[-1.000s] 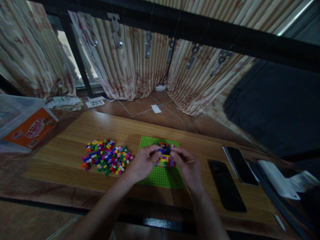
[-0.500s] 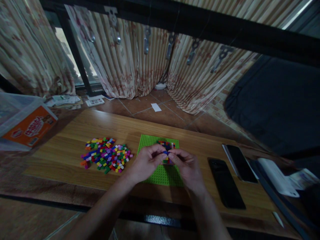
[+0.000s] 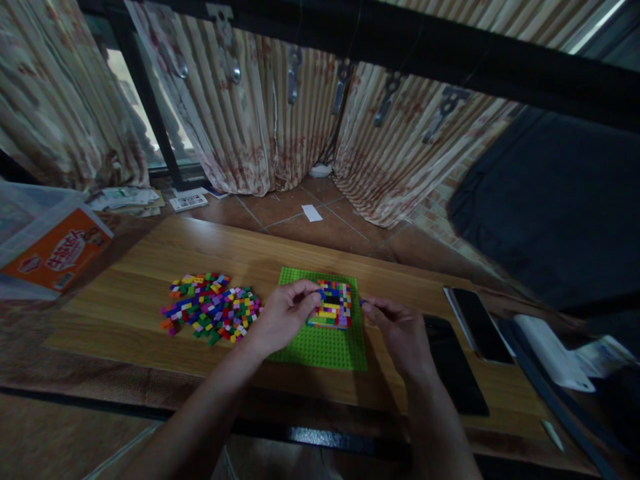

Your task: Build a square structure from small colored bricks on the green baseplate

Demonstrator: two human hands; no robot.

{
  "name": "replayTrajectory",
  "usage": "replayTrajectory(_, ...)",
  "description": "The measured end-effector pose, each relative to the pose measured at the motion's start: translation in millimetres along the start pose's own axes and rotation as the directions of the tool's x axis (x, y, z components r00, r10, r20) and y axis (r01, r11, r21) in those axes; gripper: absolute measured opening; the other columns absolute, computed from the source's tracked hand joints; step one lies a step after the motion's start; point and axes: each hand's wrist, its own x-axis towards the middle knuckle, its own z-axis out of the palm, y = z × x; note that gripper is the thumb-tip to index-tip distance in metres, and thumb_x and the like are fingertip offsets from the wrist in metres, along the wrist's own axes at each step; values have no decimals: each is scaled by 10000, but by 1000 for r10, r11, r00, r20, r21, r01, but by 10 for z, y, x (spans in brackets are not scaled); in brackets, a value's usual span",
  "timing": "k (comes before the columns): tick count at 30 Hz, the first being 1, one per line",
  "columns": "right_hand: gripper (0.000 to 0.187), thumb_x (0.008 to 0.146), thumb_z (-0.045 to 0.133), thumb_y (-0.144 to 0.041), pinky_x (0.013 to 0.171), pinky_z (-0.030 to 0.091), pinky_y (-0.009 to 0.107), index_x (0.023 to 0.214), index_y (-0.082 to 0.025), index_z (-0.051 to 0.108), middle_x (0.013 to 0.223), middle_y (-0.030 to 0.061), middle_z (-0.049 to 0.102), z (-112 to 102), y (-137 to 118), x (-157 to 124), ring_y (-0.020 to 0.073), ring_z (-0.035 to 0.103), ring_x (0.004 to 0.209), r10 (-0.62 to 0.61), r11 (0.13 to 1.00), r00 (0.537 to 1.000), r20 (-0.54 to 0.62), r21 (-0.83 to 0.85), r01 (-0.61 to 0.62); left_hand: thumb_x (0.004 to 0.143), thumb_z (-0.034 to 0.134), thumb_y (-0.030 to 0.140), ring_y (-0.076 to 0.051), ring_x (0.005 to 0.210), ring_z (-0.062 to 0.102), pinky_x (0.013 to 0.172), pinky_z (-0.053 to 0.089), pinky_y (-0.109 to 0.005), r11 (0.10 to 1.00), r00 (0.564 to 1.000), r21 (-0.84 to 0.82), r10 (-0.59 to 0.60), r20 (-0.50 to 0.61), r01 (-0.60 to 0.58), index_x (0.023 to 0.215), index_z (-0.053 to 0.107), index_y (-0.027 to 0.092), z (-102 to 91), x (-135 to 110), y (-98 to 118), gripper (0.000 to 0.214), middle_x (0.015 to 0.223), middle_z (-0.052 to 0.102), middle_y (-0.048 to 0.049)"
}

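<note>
So, smack on the far half of a bright green studded square baseplate (image 3: 325, 353) sits a low rectangular build of multicolored plastic bricks (image 3: 334, 310), with yellow, red, white, purple and orange all mixed in and a dark patch around its middle. The left hand (image 3: 290, 312) comes in over the build's left side, thumb and index pinched around a small blue plastic brick (image 3: 321, 293). Can't tell whether that brick touches the build or just hangs above it. The right hand (image 3: 401, 337) is off past the baseplate's right edge, clear of the build, its thumb and index fingers nearly together on a tiny dark blue plastic brick (image 3: 363, 303), mostly hidden by the fingertips.

Over to the left there's a loose heap of small multicolored plastic bricks (image 3: 215, 310), all spread on the light brown wooden table (image 3: 240, 247). On the other side, a black rectangular phone (image 3: 457, 370) lies partly behind the right hand, and another dark, flat phone (image 3: 483, 327) is farther out, with something pale under its left edge. Way out left is a clear plastic tub with an orange label (image 3: 57, 247). Beyond the table, a white slip of paper (image 3: 312, 213) lies on the brown tiled floor (image 3: 280, 217), and striped cream-and-red curtains (image 3: 250, 127) hang behind it.
</note>
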Motion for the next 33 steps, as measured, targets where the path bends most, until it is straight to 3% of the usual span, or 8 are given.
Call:
replayTrajectory(5, 184, 630, 775, -342, 754, 530, 374, 766, -217, 772, 805, 49, 768, 29, 46, -12, 218, 687, 765, -20, 994, 999, 47, -106, 24, 870, 554, 319, -113, 630, 533, 595, 426, -224, 998, 999, 59, 14, -40, -12, 810, 639, 147, -43, 28, -83, 201, 674, 576, 11)
replayTrajectory(14, 138, 660, 741, -303, 708, 545, 350, 763, -212, 764, 790, 45, 767, 138, 99, -15, 206, 697, 726, -45, 983, 993, 111, -173, 64, 868, 557, 299, -103, 621, 534, 600, 427, -218, 996, 998, 94, 11, -69, -5, 820, 649, 156, -54, 24, -99, 177, 681, 592, 21)
replayTrajectory(24, 108, 705, 703, -277, 693, 540, 332, 773, -201, 739, 790, 48, 763, 198, 94, -29, 201, 702, 720, -73, 965, 994, 80, -245, 91, 860, 559, 289, -112, 625, 540, 591, 432, -225, 995, 998, 98, 16, -68, -9, 823, 647, 162, -70, 13, -113, 159, 678, 589, 18)
replayTrajectory(33, 173, 662, 729, -331, 690, 535, 333, 753, -185, 718, 752, 45, 751, 161, 129, 15, 200, 689, 705, -50, 981, 999, 17, -185, 53, 835, 571, 279, -112, 604, 530, 586, 429, -225, 996, 995, 82, -25, -95, 33, 821, 639, 158, -74, 18, -73, 139, 646, 577, 27)
